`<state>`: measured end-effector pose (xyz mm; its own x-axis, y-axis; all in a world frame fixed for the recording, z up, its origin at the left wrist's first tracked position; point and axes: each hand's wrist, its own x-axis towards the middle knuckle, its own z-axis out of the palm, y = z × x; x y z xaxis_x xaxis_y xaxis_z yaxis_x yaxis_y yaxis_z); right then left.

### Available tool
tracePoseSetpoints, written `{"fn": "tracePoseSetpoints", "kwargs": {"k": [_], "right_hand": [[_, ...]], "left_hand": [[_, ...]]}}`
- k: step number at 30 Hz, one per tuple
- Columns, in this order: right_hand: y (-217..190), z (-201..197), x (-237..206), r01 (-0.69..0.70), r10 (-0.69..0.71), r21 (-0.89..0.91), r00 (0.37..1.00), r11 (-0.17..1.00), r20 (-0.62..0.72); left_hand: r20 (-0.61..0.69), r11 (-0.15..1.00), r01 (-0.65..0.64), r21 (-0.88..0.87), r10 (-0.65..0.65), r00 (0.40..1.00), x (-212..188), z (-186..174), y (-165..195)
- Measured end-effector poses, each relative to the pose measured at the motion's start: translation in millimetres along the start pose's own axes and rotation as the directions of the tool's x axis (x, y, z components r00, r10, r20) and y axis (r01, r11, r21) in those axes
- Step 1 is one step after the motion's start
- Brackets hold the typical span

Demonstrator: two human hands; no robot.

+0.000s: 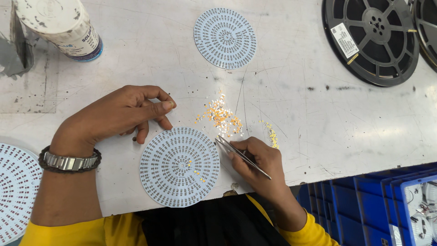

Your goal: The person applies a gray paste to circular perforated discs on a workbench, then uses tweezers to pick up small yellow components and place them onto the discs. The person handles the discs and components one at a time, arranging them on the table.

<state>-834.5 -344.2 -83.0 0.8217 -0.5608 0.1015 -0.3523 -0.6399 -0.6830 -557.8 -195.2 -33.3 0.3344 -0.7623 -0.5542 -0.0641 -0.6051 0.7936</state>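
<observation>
Three round white circuit boards [180, 166], two black reels [371, 38], one tweezers [241, 156], one white jar [61, 25]

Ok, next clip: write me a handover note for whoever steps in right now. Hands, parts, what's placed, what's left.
Left hand: empty, loosely curled, resting on the table at the upper left edge of the round board.
Right hand: holds tweezers, tips at the board's right edge.
Parts: a loose pile of small chips lies just above the board.
Done: a few chips sit near the board's centre.
Left: most pads on this board look bare. A second board lies further up the table, a third at the left edge.
</observation>
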Motion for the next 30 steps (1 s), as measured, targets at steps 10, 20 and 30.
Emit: {"fn": "tracePoseSetpoints", "kwargs": {"k": [10, 20, 30], "right_hand": [[-1.3, -0.2, 0.3, -0.003, 0.005, 0.056, 1.0, 0.998, -0.027], [-0.2, -8.8, -29.4, 0.08, -0.083, 0.095, 0.996, 0.992, 0.028], [3.9, 7.8, -72.4, 0.443, -0.443, 0.042, 0.896, 0.896, -0.002]], "left_hand": [[-0.002, 1.0, 0.0, 0.0, 0.0, 1.0, -1.3, 0.5, 1.2], [-0.012, 0.994, -0.11, 0.02, 0.11, 0.994, -3.2, -0.5, -6.2], [-0.019, 0.987, -0.155, 0.048, 0.156, 0.988, -2.9, -0.4, -9.9]]}}
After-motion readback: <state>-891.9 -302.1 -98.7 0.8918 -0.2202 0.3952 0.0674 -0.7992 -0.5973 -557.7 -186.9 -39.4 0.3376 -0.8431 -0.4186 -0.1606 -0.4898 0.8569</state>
